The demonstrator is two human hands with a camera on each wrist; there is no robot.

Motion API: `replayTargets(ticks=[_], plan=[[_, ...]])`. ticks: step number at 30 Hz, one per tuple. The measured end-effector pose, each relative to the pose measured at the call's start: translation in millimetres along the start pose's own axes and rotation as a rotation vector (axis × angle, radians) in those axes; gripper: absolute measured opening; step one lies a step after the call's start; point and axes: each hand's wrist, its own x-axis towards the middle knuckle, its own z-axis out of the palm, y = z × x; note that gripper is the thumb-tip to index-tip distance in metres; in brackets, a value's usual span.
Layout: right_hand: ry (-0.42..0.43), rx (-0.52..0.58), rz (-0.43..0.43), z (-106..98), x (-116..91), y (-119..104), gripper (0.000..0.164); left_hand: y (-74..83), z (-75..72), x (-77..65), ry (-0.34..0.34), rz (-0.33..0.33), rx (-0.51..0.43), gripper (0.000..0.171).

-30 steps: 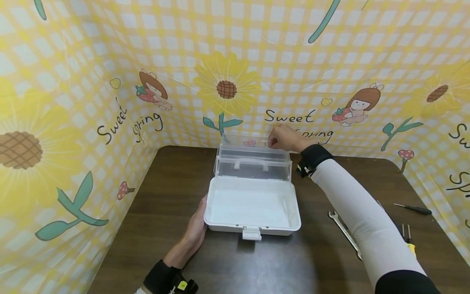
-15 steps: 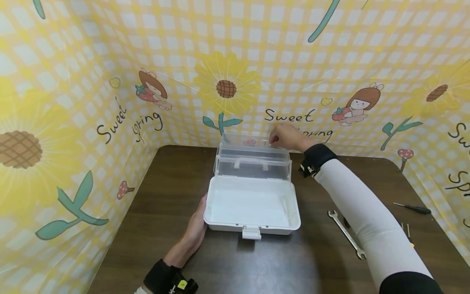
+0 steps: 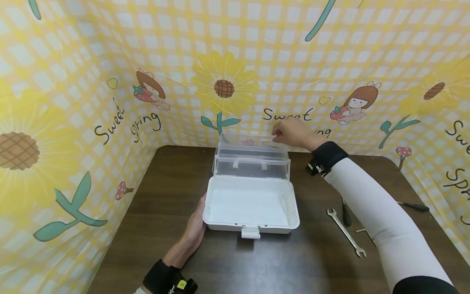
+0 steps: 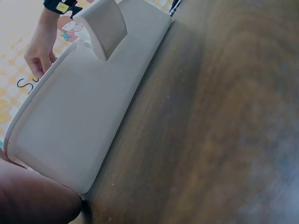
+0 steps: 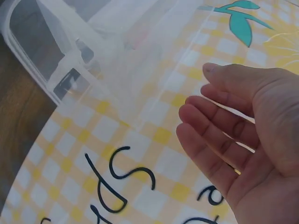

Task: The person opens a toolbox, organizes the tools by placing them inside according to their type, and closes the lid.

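Note:
A white plastic toolbox (image 3: 251, 202) stands on the table with its clear lid (image 3: 235, 141) and clear trays (image 3: 253, 167) folded up and back. No items show in its white base. Its front latch (image 3: 251, 232) hangs outward, and it also juts from the front wall in the left wrist view. My left hand (image 3: 194, 224) rests along the base's left side, the thumb (image 4: 37, 196) by the front corner. By the lid's upper right corner is my right hand (image 3: 293, 132). The right wrist view shows its loosely bent fingers (image 5: 205, 149) apart from the lid, holding nothing.
To the right of the toolbox lie an open-end wrench (image 3: 346, 233), a dark-handled screwdriver (image 3: 346, 214) and a thin bent metal rod (image 3: 361, 230). Another dark-handled tool (image 3: 416, 207) is farther right, partly behind the sleeve. A patterned cloth (image 3: 176, 41) hangs behind the table (image 3: 165, 175).
My right hand has drawn away from the lid's corner, to the right. Its sleeve has shifted right, uncovering the nearer screwdriver and the bent rod. The left hand and toolbox stay put.

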Motion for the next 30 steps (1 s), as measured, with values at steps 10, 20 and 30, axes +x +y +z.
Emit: replayTargets(ticks=[10, 20, 30], plan=[[0.053, -0.091, 0.028, -19, -27, -3, 0.024, 2.5, -3.1, -1.1, 0.000, -0.015, 0.031, 0.069], [0.087, -0.143, 0.026, -23, -63, 0, 0.021, 1.5, -2.5, -2.8, -0.012, 0.006, 0.023, 0.067], [0.089, -0.177, 0.084, -22, -98, 7, 0.028, 0.5, -0.7, -1.2, -0.009, 0.000, 0.017, 0.068]])
